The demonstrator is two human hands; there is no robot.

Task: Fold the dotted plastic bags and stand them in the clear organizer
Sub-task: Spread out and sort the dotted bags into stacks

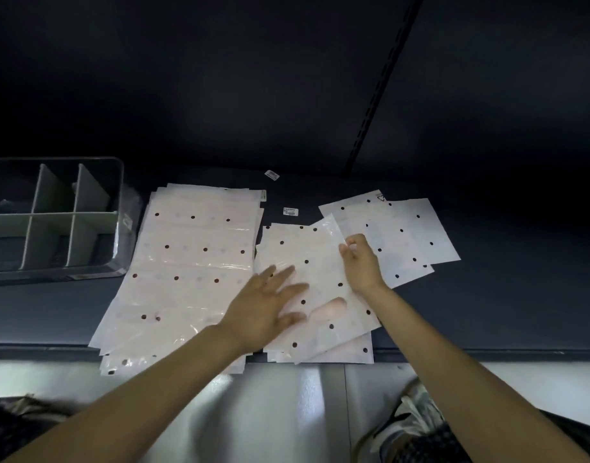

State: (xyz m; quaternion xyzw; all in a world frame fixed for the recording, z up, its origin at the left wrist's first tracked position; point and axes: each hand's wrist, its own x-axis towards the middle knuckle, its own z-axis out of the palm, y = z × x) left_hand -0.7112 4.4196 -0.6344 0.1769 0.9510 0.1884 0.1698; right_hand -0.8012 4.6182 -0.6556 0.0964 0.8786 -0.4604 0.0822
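Observation:
A tall stack of unfolded dotted plastic bags [190, 262] lies on the dark shelf, left of centre. A smaller pile of folded dotted bags [320, 352] sits in the middle, with one tilted bag [323, 262] on top. My left hand [270, 305] lies flat with spread fingers on that top bag; its thumb shows through the plastic beneath a flap. My right hand [360, 262] pinches the bag's right edge. Two more folded bags [407, 235] lie at the right. The clear organizer [118, 208], with white dividers, stands at the far left.
Two small white labels [272, 174] [290, 211] lie on the shelf behind the bags. The shelf's front edge [487, 354] runs across below the piles, with a pale floor beneath. A shoe [407, 419] shows at the bottom right.

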